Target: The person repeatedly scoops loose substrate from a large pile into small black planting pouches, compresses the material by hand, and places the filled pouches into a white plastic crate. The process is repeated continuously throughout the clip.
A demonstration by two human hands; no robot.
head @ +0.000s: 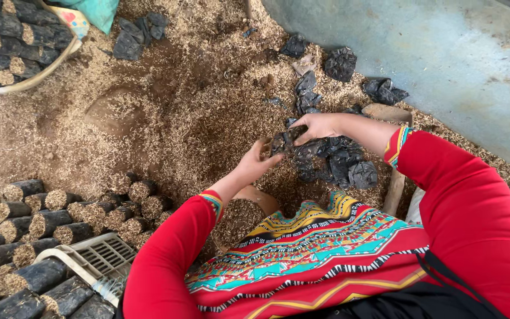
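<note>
Black plastic bag (281,142) is pinched open between both hands above the husk-strewn floor (166,118). Left hand (257,162) and right hand (317,126) each close their grip on its rim, beside a pile of empty bags (337,162).

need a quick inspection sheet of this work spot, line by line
surface: ground covered in loose tan husk-like fill, heaped in the middle.
job's things: small black bag held between both hands; pile of empty black bags under the right hand.
clutter: stray black bags and lying on the fill; a wooden piece near the pile.
grippers: left hand and right hand each have a grip on the small black bag.
cables: nothing seen.
surroundings: stacked filled black tubes, a pale crate, a basin of tubes, a grey wall.
</note>
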